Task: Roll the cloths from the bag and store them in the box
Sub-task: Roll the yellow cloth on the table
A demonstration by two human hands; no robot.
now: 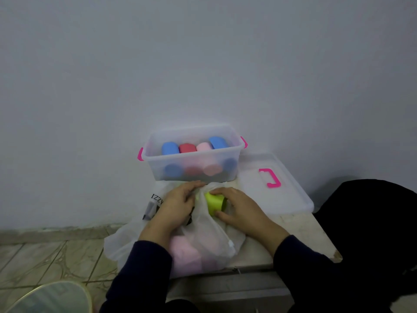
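A translucent white plastic bag (203, 240) lies on the small table in front of me, with pink cloth showing through its lower part. At the bag's mouth a lime-green cloth (214, 203) sticks out. My right hand (239, 208) grips the green cloth, fingers over its top and thumb under it. My left hand (178, 204) holds the bag's edge beside the cloth. Behind them stands a clear plastic box (194, 154) with pink latches, holding several rolled cloths: blue, red, pink and blue.
The box's clear lid (277, 184) with a pink handle lies to the right on the table (304, 231). A dark bag or garment (370, 222) sits at the far right. The wall is close behind the box. Tiled floor lies left.
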